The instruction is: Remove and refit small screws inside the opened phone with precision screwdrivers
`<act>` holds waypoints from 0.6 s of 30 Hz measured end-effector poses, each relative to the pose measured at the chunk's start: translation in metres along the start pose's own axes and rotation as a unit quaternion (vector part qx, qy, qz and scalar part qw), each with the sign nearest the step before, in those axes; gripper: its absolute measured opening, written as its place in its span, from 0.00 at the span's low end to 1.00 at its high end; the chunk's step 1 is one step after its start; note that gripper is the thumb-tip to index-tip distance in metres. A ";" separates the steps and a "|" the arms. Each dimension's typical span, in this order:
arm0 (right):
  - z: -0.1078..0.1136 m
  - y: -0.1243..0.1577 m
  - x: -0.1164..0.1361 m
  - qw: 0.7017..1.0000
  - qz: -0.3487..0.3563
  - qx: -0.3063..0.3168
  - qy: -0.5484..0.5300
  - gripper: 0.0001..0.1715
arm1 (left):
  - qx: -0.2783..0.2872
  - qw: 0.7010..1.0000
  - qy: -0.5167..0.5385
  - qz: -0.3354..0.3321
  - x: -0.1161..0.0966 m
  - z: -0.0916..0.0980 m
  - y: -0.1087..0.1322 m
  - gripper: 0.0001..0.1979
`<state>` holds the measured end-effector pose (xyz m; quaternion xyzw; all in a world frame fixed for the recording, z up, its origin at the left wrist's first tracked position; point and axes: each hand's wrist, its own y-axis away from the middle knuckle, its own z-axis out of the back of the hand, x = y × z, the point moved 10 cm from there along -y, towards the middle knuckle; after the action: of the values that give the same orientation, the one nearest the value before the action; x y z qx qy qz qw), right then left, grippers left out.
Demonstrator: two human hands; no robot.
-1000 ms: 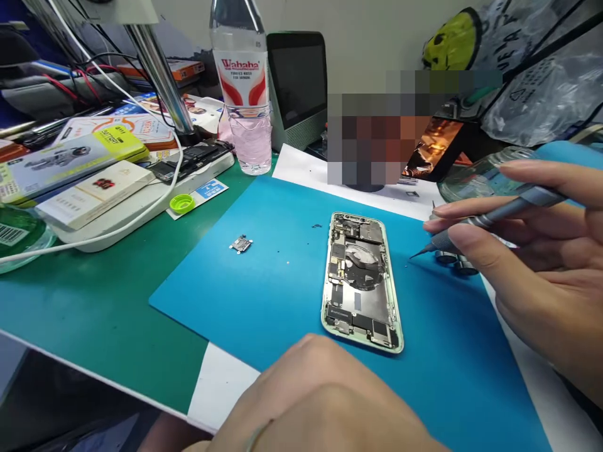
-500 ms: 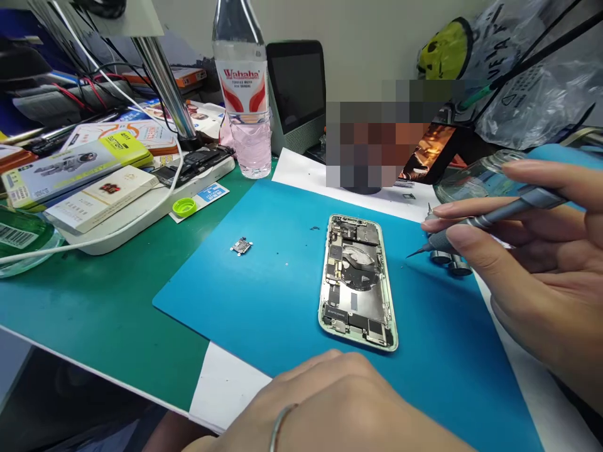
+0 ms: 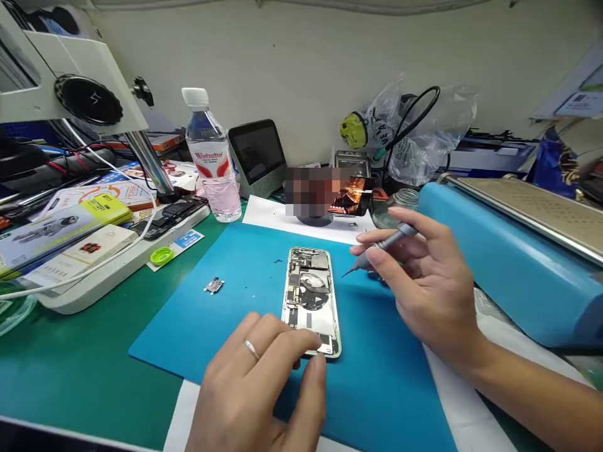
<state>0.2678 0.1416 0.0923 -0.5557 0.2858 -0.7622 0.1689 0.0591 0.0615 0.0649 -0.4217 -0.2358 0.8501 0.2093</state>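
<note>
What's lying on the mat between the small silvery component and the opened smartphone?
Between the small silvery component and opened smartphone, the head view shows blue mat with a tiny pale speck and dark bits, too small to identify.

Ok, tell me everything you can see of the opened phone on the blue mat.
The opened phone lies flat on the blue mat, its long side running away from the person. A pale, rounded frame surrounds exposed insides: small dark and metallic-looking parts at the far end and down the left side, a dark round patch in the middle, and a bright, silvery-looking surface below that. The left hand hides its near left corner; whether the fingers touch it, I cannot tell.
</note>
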 end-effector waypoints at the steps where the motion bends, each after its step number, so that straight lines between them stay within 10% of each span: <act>1: 0.000 0.001 0.005 1.000 0.004 -0.001 -0.004 0.24 | 0.005 1.000 -0.004 -0.001 0.002 -0.002 0.001 0.09; 7: -0.011 -0.003 0.038 0.996 -0.011 -0.014 -0.083 0.22 | 0.037 0.995 -0.094 -0.001 0.017 0.006 -0.006 0.11; 18: -0.031 0.019 0.017 0.988 -0.059 0.025 -0.140 0.22 | 0.028 0.992 -0.119 0.013 0.024 0.002 -0.006 0.11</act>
<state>0.2324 0.1246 0.0865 -0.6684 0.2072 -0.6924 0.1758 0.0451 0.0796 0.0547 -0.3149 -0.2292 0.9032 0.1805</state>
